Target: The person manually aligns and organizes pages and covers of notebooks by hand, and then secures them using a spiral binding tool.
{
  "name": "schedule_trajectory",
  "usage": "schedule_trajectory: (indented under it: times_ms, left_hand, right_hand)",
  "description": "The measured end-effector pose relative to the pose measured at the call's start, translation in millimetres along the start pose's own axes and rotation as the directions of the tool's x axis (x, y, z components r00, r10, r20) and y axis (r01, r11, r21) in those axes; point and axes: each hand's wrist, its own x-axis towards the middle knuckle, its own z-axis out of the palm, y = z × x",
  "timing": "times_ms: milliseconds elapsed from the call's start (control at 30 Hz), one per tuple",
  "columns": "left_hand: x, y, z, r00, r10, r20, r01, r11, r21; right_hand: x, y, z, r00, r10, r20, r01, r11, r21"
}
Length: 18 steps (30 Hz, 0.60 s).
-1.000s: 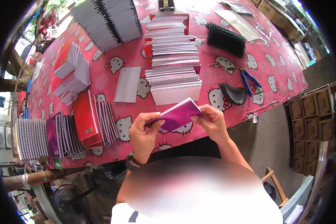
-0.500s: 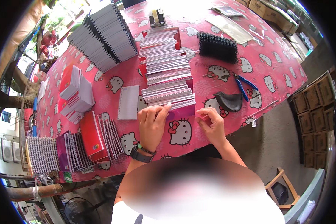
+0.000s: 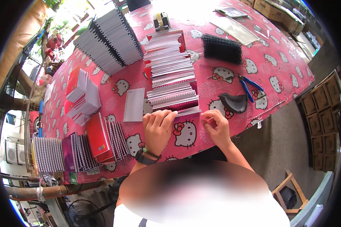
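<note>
Well, the left hand [image 3: 158, 128] curled at the front booklet [image 3: 188, 111], pinch hidden from me; the right hand [image 3: 217, 126] gaped slightly.

Grey floor [image 3: 269, 151] beside pink-covered table [image 3: 282, 68], bright daylight

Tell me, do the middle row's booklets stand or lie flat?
Standing on edge: the row of booklets shows narrow page edges upward.

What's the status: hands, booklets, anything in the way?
Left hand at near end of booklet row, grip unclear. Right hand by its near right corner. Blue pliers right of row, not blocking.
</note>
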Motion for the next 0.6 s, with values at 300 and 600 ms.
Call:
schedule_trajectory:
  times_ms: [300,600]
  left_hand:
    - [-34,18,-28,0.618,-0.486,0.618,0.649,-0.129,-0.750]
    - [-62,49,-32,0.548,-0.569,0.613,0.588,-0.259,-0.766]
  right_hand:
    - [-13,-56,19,0.902,0.235,0.363,-0.426,0.625,0.654]
    - [-13,-73,45,0.823,0.295,0.485,-0.496,0.789,0.363]
